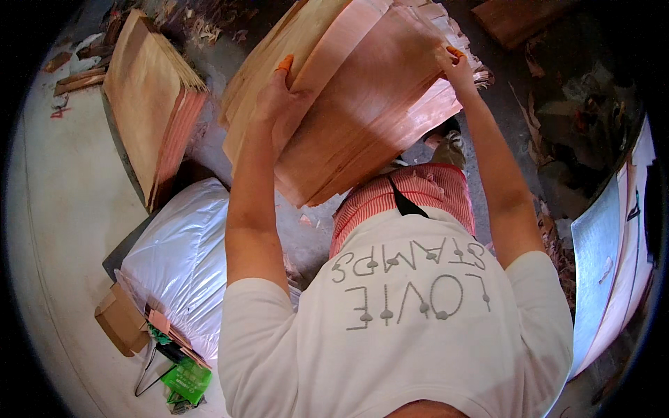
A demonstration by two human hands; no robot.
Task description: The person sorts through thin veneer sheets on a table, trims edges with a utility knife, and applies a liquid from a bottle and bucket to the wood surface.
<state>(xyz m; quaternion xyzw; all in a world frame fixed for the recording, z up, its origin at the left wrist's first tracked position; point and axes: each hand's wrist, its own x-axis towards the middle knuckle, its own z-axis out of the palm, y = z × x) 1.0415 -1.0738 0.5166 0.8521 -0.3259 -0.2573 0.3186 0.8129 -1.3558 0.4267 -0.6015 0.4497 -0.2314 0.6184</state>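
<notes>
- A thick stack of thin wood sheets (369,90) is tilted in front of the person, its sheets fanned unevenly, with a paler part on its left and reddish brown faces on its right
- The left hand (281,96) lies over the paler left part of the stack, thumb apart from the fingers, an orange cover on one finger; whether its grip pinches any sheets I cannot tell
- The right hand (458,72) is at the ragged right edge of the stack with its fingers bent, orange showing at a fingertip; part of the grip is hidden, so I cannot tell how tightly it closes
- Left of the stack, well apart from both hands, stands a second pile of sheets (143,90) with a reddish edge
- Below and left of the stack lies a white plastic-wrapped bundle (185,258), with a cardboard box (122,322) and a green packet (189,378) farther down
- Just below the stack is a red-and-white striped cloth (404,198) at the person's waist
</notes>
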